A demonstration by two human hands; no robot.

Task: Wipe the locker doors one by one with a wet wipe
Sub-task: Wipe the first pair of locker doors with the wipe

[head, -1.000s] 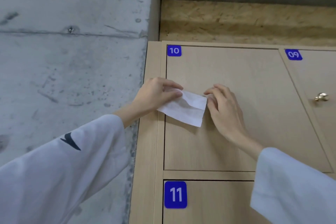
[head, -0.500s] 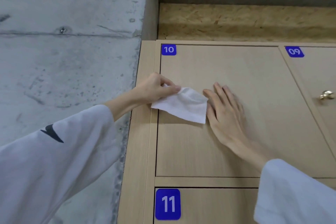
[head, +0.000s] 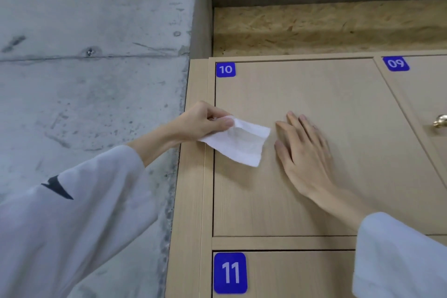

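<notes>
A white wet wipe [head: 238, 144] hangs in front of the left part of locker door 10 [head: 338, 109], a light wood panel with a blue number tag. My left hand [head: 200, 122] pinches the wipe's upper left corner between thumb and fingers, at the door's left edge. My right hand [head: 304, 150] lies flat on door 10 with straight fingers, just right of the wipe and apart from it.
Door 11 [head: 290, 273] sits below door 10, and door 09 [head: 420, 94] with a brass knob [head: 440, 121] is to the right. A grey concrete wall [head: 84, 80] stands left of the lockers. Chipboard [head: 326, 29] runs above them.
My right hand let go of the wipe and flattened on door 10, then slid a little to the right. My left hand keeps its pinch on the wipe.
</notes>
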